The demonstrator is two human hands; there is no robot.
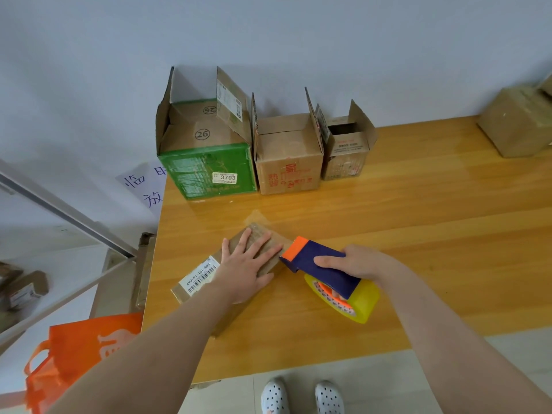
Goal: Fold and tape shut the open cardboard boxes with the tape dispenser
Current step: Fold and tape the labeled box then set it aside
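**Taping the flat box**

Three open boxes (288, 162) are standing at the tabletop's (418, 234) far edge. Near its left edge, the left hand (248, 264), fingers spread, is pressing the flat box (199, 277). The right hand (355, 264) is curling round the tape dispenser (334, 280) beside it. Pulling straight should help.

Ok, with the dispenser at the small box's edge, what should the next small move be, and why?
Probably tilt the tape dispenser down at the right edge of the small box to cut the tape. The right hand grips it with its orange end at that edge, while the left hand lies flat on the box top, steadying it.
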